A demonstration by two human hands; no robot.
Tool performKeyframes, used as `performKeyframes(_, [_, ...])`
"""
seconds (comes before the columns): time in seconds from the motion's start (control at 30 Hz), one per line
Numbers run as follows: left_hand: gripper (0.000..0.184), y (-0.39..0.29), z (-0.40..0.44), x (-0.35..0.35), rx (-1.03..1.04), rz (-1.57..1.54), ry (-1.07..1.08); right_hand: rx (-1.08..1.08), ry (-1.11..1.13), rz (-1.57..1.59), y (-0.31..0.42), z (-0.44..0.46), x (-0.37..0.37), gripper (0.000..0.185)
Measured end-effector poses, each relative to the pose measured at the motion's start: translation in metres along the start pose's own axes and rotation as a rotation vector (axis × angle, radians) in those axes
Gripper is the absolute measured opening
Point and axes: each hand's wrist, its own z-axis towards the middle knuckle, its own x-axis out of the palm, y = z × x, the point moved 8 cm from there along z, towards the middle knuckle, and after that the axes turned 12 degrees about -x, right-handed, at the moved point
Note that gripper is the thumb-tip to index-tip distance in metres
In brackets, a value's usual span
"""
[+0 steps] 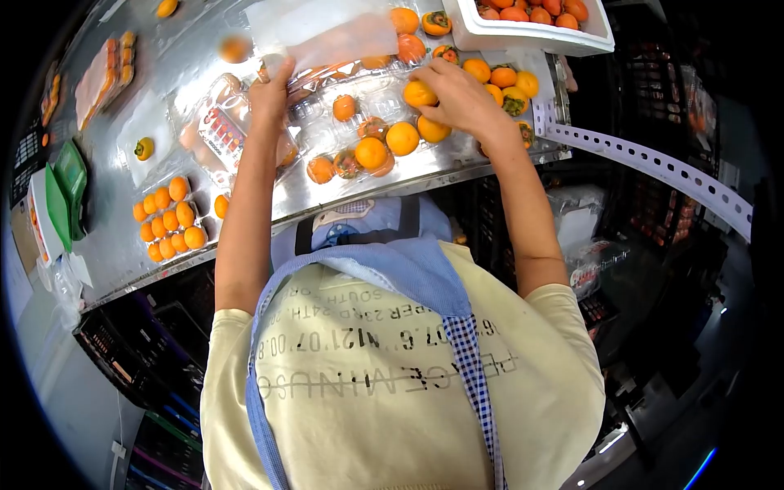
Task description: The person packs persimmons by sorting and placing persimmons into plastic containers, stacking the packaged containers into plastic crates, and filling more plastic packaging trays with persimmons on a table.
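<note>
My right hand (pixel 461 100) is closed around an orange persimmon (pixel 420 93), above the right part of a clear plastic tray (pixel 322 122). At that tray's upper left corner, my left hand (pixel 271 88) has its thumb and fingers closed on the plastic edge. Part of its grip is hidden. Persimmons lie in and around the tray, including a bright one (pixel 371 153) near the table's front edge. Left of my left forearm is a clear plastic pack with a printed label (pixel 222 135). Loose persimmons (pixel 476 71) are grouped right of my right hand.
The metal table (pixel 106 245) carries a filled persimmon pack (pixel 169 219) at left. A white foam box (pixel 531 41) of persimmons stands at the back right. Green baskets (pixel 72 184) are at the left end. A perforated white strip (pixel 653 161) juts out at right.
</note>
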Motion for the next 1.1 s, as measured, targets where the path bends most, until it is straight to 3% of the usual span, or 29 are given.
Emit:
performKeyframes(0.17, [0.038, 0.0, 0.0, 0.0, -0.038, 0.031, -0.018, 0.155, -0.032, 0.353, -0.02, -0.009, 0.004, 0.042])
performKeyframes(0.37, [0.035, -0.002, -0.001, 0.003, -0.005, -0.002, 0.015, 0.168, -0.21, 0.425, -0.019, -0.025, 0.001, 0.039])
performKeyframes(0.47, [0.043, -0.001, 0.004, 0.002, -0.012, 0.008, 0.03, 0.179, -0.3, 0.466, -0.02, -0.033, 0.005, 0.033])
performKeyframes(0.67, [0.034, 0.001, 0.004, 0.001, -0.018, 0.022, 0.005, 0.119, -0.265, -0.006, -0.007, -0.033, -0.005, 0.024])
performKeyframes(0.77, [0.034, 0.001, 0.005, -0.001, 0.002, 0.019, -0.017, 0.152, -0.379, 0.159, -0.028, -0.038, -0.009, 0.024])
performKeyframes(0.87, [0.034, 0.003, 0.006, -0.002, -0.028, 0.037, -0.002, 0.316, -0.443, -0.007, -0.053, -0.04, -0.021, 0.026])
performKeyframes(1.0, [0.035, -0.002, 0.0, 0.002, 0.007, 0.036, 0.005, 0.381, -0.26, -0.29, -0.06, -0.048, -0.022, 0.03])
performKeyframes(1.1, [0.035, -0.002, 0.0, 0.001, 0.015, 0.028, -0.001, 0.466, -0.115, -0.143, -0.053, -0.063, -0.028, 0.035])
